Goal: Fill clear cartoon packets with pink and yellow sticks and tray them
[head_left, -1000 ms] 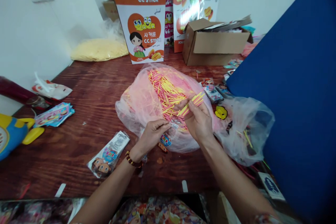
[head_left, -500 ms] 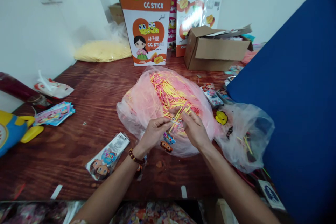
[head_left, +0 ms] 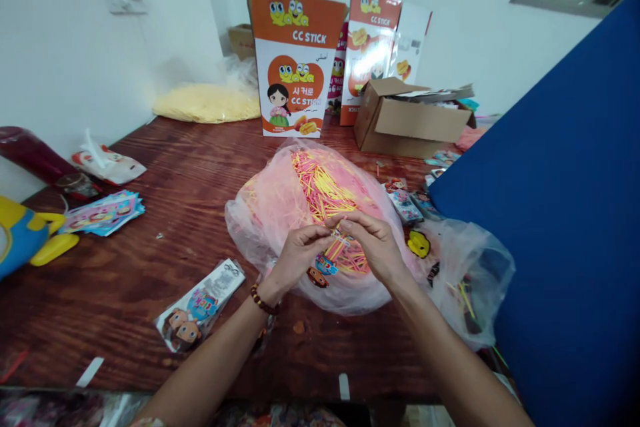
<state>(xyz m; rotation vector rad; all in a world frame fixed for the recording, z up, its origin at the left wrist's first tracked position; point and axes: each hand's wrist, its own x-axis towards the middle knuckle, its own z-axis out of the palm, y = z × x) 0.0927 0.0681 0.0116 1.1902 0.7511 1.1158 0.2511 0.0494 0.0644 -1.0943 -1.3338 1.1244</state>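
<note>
My left hand [head_left: 299, 255] and my right hand [head_left: 376, 243] come close together over a big clear bag [head_left: 267, 203] full of thin pink and yellow sticks [head_left: 325, 187]. Between them hangs a small clear packet [head_left: 325, 265] with a cartoon face and coloured lettering. Several sticks seem to show through its upper part, though they blend with those behind. The left fingers pinch the packet's left upper side. At its top edge, the right thumb and fingers are closed on it. A stack of flat printed packets [head_left: 200, 307] lies left of my left wrist.
Behind the bag stand a tall orange-and-white carton [head_left: 295, 60] and an open brown box [head_left: 420, 123]. At right are a clear bag [head_left: 483, 273] with a few sticks and a blue panel [head_left: 565, 200]. Printed cards [head_left: 105, 213] and a tissue pack [head_left: 110, 167] lie left.
The sticks that stuck up out of the packet by my right fingers have gone down into it. My right fingers have closed in at its top. The view has tilted up slightly.
</note>
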